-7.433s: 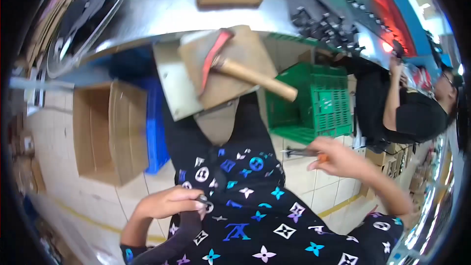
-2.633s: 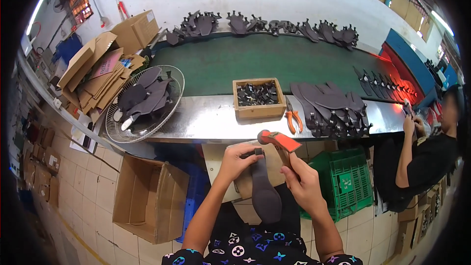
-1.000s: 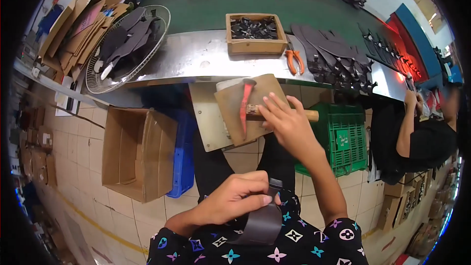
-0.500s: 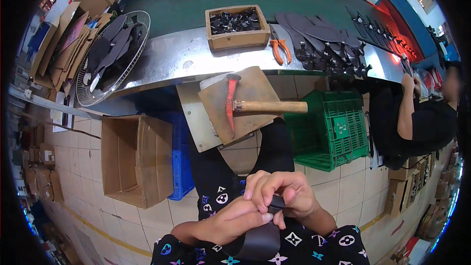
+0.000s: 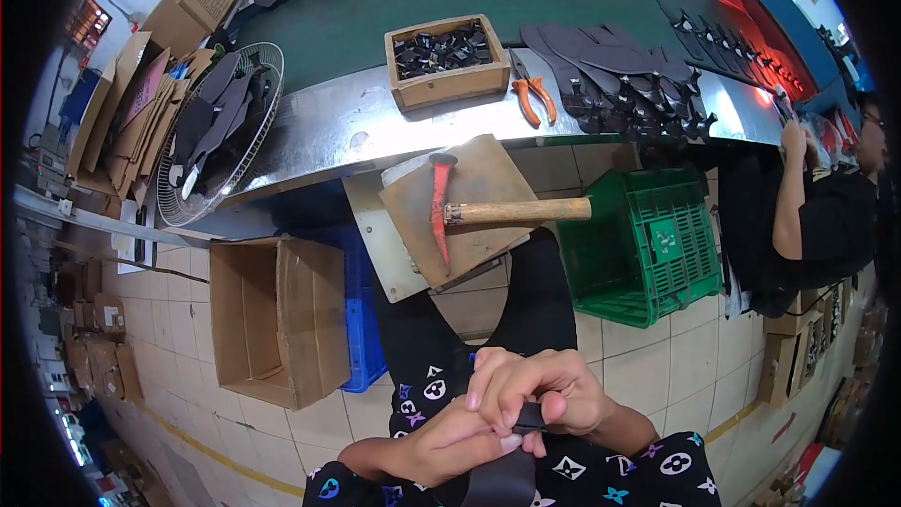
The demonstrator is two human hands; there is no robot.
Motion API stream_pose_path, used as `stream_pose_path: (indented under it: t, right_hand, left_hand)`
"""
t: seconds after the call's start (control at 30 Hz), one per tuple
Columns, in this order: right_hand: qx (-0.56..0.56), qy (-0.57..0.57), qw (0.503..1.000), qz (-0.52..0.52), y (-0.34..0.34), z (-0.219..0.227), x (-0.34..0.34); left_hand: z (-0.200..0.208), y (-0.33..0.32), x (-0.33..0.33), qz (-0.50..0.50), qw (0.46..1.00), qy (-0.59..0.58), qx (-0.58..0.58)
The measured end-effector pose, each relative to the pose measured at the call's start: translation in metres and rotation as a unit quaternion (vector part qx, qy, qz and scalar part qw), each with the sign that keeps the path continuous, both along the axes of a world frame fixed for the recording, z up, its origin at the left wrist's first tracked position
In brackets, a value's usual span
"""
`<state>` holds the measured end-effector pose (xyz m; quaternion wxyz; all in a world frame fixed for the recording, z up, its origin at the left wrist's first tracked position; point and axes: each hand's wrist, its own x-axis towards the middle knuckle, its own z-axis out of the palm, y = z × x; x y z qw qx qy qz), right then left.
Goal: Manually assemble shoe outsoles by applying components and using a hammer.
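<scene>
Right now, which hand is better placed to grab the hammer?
Probably the right hand: the hammer lies with its handle toward that side. That hand and the left hand both hold the dark piece.

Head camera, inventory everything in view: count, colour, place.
Workbench: one, silver, ahead
Belt: one, green, along workbench back
Loose cardboard: several, brown, upper left
Wire basket: one, silver, workbench left
Wooden box: one, tan, workbench middle
Parts: many, black, inside it
Pliers: one, orange handles, beside that box
Flat pieces: many, grey, workbench and wire basket
Board: one, brown, before knees
Hammer: one, red head, wooden handle, on board
Cardboard box: one, brown, lower left
Blue crate: one, blue, beside it
Green crate: one, green, right side
Co-worker: one, black clothing, far right
Dark strip: one, dark grey, in hand
Left grip: one, bare, on that strip
Right grip: one, bare, at its black end
</scene>
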<state>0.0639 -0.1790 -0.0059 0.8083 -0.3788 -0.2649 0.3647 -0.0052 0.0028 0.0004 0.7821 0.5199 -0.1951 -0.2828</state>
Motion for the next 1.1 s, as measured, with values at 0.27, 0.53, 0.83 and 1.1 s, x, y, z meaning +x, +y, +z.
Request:
stream_pose_path:
  t: [0.27,0.53,0.83,1.1]
  right_hand:
    - [-0.031,0.011,0.999,-0.001,-0.004,-0.008,0.006]
    - [0.011,-0.021,0.997,0.077,-0.015,-0.011,0.025]
    - [-0.152,0.079,0.919,-0.356,-0.099,-0.050,0.025]
    - [-0.434,0.050,0.652,-0.619,-0.323,-0.228,0.172]
  left_hand:
    - [0.004,-0.005,0.003,0.002,0.980,0.187,-0.070]
    - [0.012,-0.022,0.008,0.085,0.996,0.028,0.031]
    - [0.014,-0.065,0.112,0.284,0.689,-0.440,0.501]
    - [0.002,-0.065,0.122,0.215,0.752,-0.373,0.500]
